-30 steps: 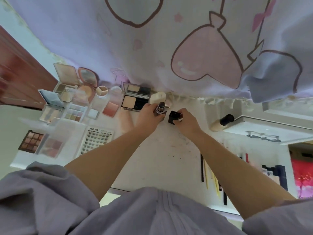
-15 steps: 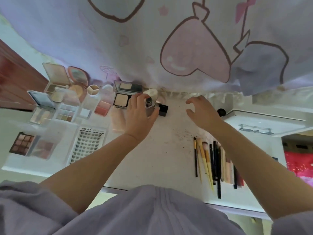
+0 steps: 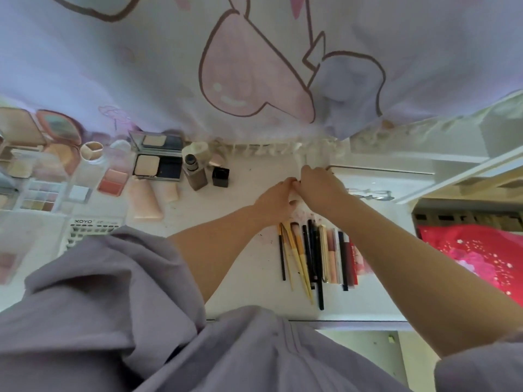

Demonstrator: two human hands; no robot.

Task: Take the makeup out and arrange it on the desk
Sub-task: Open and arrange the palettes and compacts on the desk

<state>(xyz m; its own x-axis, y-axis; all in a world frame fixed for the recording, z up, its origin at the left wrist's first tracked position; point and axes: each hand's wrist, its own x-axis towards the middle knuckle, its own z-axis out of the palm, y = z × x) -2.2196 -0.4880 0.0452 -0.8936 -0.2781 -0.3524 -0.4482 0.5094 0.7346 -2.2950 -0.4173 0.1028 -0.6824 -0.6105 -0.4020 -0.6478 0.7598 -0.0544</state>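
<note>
A single head-worn, wide-angle view looks steeply down and forward from close above the counter. The wearer's lilac clothing fills the lower frame, both forearms reach toward the centre, and a printed curtain spans the top.

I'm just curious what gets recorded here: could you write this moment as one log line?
hands: left hand and right hand meet mid-desk, grip unclear | uncapped brown glass bottle upright beside black square cap | brushes and pencils row lies near edge
</note>
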